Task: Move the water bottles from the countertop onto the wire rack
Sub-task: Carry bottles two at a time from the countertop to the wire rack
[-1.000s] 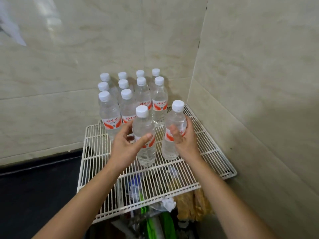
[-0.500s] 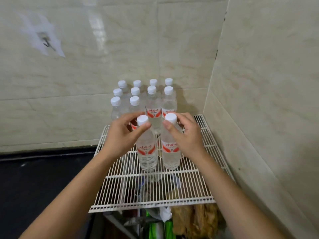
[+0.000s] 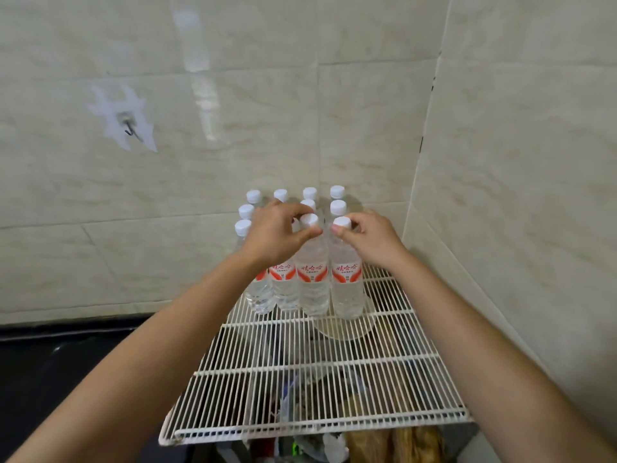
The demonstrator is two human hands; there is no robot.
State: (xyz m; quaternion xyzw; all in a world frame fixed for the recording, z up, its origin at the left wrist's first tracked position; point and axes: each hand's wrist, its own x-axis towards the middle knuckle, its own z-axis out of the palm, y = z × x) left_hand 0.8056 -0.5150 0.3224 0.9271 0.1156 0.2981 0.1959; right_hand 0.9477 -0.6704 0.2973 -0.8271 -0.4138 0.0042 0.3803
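Several clear water bottles with white caps and red labels stand in tight rows at the far end of the white wire rack (image 3: 334, 389), in the tiled corner. My left hand (image 3: 277, 233) is closed around the neck of a front-row bottle (image 3: 312, 282). My right hand (image 3: 370, 238) grips the neck of the front right bottle (image 3: 347, 285) beside it. Both bottles stand upright on the rack, pressed against the rows behind. My left hand hides part of the second row.
Beige tiled walls close the rack in at the back and on the right. A dark countertop (image 3: 50, 369) lies to the left. A metal hook (image 3: 130, 128) sticks out of the back wall. Bags and clutter (image 3: 334, 442) lie under the rack.
Both hands have pushed the two front bottles back against the group and slid up from the bodies to the necks. The view has tilted upward.
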